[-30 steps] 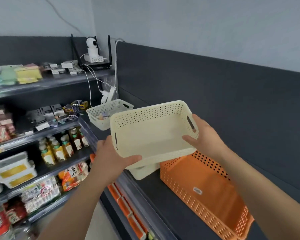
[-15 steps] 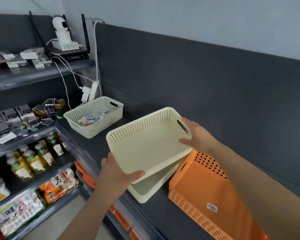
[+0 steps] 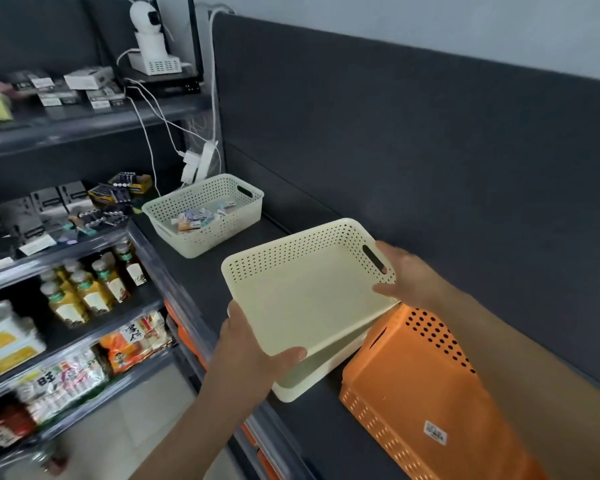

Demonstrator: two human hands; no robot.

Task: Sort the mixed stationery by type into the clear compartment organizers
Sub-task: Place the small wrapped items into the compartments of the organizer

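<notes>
left hand (image 3: 253,344) and right hand (image 3: 407,277) clasp opposite ends of an empty cream basket (image 3: 302,296) at the shelf's (image 3: 201,271) front edge; held level, it should clear the basket beneath (image 3: 312,374).

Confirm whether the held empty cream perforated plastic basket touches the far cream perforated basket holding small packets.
Apart. The head view shows bare dark shelf between the held cream perforated plastic basket and the far cream perforated basket.

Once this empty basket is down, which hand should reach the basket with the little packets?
Probably left. The left hand grips the near corner of the held basket, on the side of the packet basket; the right hand would cross over.
</notes>
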